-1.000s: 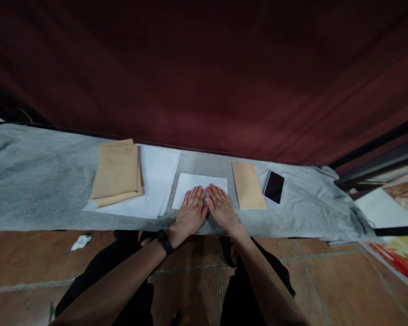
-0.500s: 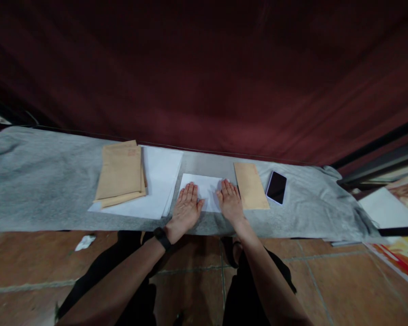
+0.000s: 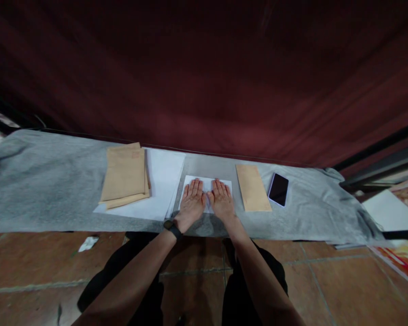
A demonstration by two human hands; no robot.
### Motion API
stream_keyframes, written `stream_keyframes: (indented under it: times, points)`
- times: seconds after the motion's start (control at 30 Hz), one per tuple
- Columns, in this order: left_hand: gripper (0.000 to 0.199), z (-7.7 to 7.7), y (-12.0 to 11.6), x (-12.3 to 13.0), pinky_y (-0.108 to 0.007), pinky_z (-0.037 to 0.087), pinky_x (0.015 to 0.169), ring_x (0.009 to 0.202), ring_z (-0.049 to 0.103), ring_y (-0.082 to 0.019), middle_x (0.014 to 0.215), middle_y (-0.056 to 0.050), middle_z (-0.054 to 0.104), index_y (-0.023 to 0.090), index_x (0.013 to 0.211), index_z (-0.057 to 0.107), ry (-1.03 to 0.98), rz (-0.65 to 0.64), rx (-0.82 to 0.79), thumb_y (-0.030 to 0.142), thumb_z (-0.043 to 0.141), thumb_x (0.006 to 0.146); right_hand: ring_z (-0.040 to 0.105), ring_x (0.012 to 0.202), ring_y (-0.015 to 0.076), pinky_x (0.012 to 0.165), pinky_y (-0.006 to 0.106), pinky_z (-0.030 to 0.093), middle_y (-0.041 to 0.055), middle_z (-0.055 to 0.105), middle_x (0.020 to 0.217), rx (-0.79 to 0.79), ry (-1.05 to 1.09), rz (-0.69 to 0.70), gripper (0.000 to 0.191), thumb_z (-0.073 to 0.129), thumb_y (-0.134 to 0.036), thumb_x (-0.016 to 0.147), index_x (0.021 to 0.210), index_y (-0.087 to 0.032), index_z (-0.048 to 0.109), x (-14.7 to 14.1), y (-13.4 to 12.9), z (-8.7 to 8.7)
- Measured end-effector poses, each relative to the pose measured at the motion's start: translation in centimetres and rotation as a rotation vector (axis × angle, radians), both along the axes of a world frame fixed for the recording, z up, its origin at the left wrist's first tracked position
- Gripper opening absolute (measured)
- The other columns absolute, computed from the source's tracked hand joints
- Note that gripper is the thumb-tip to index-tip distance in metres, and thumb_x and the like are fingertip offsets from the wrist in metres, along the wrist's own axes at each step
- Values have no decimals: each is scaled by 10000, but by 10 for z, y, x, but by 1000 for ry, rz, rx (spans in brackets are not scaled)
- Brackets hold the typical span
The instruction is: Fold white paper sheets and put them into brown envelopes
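A white sheet of paper, folded or cut small, lies flat on the grey cloth in front of me. My left hand rests palm down on its left part, fingers stretched out. On its right part lies my right hand, also flat, with the thumbs almost meeting in the middle. Just right of the paper is a brown envelope. To the left, several brown envelopes are stacked on larger white sheets. My hands cover much of the small paper.
The grey cloth covers a long narrow surface. A phone lies right of the single envelope. Behind hangs a dark red curtain. A crumpled white scrap is on the tiled floor, and printed sheets are at far right.
My right hand has slid left over the paper, closer to my left hand, uncovering the paper's right edge. The whole view has shifted slightly.
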State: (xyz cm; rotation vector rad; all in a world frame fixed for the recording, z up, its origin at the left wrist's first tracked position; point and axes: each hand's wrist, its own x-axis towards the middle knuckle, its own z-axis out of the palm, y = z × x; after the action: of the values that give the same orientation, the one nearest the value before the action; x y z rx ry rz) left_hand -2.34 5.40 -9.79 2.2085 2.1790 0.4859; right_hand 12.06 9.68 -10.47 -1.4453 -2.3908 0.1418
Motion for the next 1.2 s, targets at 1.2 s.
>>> stream_keyframes:
  times: [1.2]
  points:
    - [602,18,-12,-28,-534,385,1149,1423,407,-384,1546,-266,378,41,1483,399,-316,150,80,140,498,897,330,1490,250,1225,458,266,134,356,1601,47,-57,176,587,374,-398,1053,1560,-108,318,29,-59,11]
